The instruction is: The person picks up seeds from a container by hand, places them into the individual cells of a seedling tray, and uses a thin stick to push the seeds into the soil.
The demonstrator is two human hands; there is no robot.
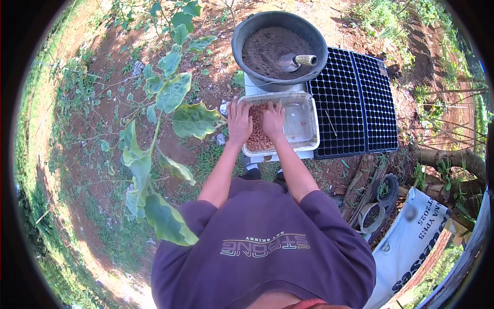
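Observation:
A pale rectangular tray (pixel 316 135) sits in front of me, with small reddish-brown beans or nuts (pixel 259 140) gathered along its left half. My left hand (pixel 240 123) lies at the tray's left rim, fingers stretched forward over the wall and the edge of the pile. Against the right side of the pile rests my right hand (pixel 273 121), its fingers apart and pointing forward; the fingertips partly meet the beans. Neither hand grips anything that I can see. A few loose beans lie on the bare right part of the tray.
Beyond the tray stands a dark basin (pixel 237 47) of soil, with a hand trowel (pixel 301 61) in it. Black seedling trays (pixel 355 103) lie to the right, a thin stick (pixel 331 123) on them. A leafy plant (pixel 174 92) leans in from the left. A printed sack (pixel 411 242) lies lower right.

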